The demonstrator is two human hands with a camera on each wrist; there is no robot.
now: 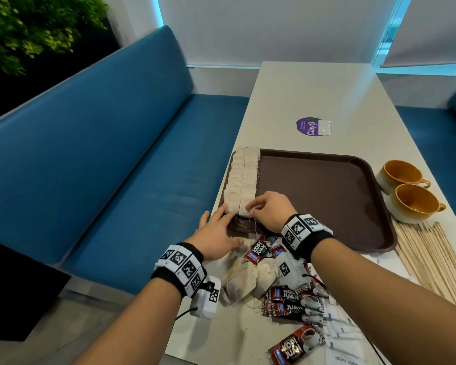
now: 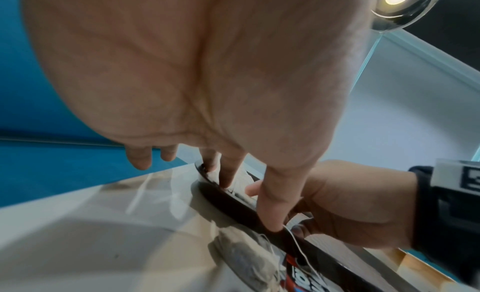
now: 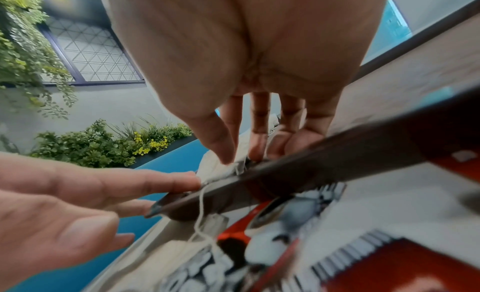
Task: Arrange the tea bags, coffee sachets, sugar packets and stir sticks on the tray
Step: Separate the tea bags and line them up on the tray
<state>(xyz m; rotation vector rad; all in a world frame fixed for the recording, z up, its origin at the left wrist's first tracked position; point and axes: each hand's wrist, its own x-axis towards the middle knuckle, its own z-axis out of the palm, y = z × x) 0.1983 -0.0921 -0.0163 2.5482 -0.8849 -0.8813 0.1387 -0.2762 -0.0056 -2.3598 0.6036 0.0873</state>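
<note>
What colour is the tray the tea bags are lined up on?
Dark brown: the rectangular plastic tray shows best in the head view.

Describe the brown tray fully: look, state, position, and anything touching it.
The brown tray is a dark, plastic-looking rectangle with rounded corners and a raised rim, lying flat on the table. Two rows of tea bags line its left edge; the rest is bare. The right hand reaches over its near-left corner, with the left hand beside that corner.

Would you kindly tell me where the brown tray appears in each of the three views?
Head: brown tray fills centre-right of the table.
Left wrist: its dark rim runs diagonally at lower centre.
Right wrist: its rim crosses the middle diagonally.
Shared landmark: the tea bags at its edge.
</note>
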